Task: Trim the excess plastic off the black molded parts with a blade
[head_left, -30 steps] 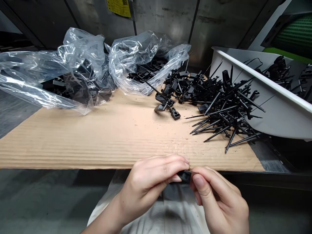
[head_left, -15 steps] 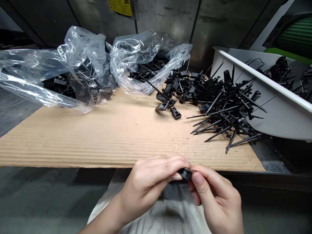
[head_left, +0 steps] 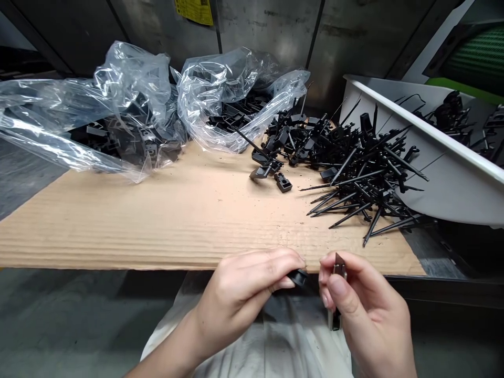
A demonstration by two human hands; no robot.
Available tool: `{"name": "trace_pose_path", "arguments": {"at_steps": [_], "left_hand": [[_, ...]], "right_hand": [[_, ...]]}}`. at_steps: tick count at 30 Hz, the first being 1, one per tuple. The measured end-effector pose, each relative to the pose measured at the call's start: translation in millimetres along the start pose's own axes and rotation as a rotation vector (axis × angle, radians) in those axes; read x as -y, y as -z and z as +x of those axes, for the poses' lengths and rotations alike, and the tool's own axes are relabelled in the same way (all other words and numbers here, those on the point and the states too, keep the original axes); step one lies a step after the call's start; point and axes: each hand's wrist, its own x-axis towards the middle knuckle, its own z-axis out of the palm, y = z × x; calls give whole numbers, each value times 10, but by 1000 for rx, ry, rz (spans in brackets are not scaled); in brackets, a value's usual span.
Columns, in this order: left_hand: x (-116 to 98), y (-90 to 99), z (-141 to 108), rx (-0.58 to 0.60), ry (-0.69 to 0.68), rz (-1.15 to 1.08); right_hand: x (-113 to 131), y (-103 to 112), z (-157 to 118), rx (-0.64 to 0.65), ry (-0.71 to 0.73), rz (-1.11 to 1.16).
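Observation:
Pinched between the thumb and fingers of my left hand (head_left: 248, 286) is a small black part (head_left: 298, 277), just off the cardboard's front edge. To its right, my right hand (head_left: 366, 310) is closed around a slim utility knife (head_left: 339, 270), its pointed blade upward. A gap separates the blade from the black part. On the cardboard (head_left: 165, 220), beyond my hands, lies one loose black piece (head_left: 283, 182), beside a heap of black parts with long thin stems (head_left: 354, 173).
Two clear plastic bags of black pieces lie at the back, one at left (head_left: 134, 79) and one in the middle (head_left: 212, 73). A white bin (head_left: 444, 178) holding black parts stands at the right. A metal panel (head_left: 268, 26) rises behind.
My right hand has moved right, away from the black part, and the knife in it now shows clearly. My left hand has stayed almost in place.

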Motion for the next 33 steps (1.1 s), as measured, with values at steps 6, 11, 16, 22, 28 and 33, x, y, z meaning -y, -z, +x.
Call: {"name": "trace_pose_path", "arguments": {"at_steps": [6,11,16,22,28,33], "left_hand": [[40,-17,-24,-28,-37,38],[24,-16,-29,-56,17,-60],[1,-20,-21,-77,91,-103],[8,-27,-47,-90,86,-70],[6,-31,-54,-108,88,-53],[12,-37,-53,-106,86,-52]], "right_hand": [[88,-153,121,212,-143,146],[1,-111,150,335,-340,465],[-17,-19,36,183,-195,248],[53,-104,-156,48,83,-142],[21,-210,-166,6,151,-115],[16,-209,-147,14,138,-119]]}}
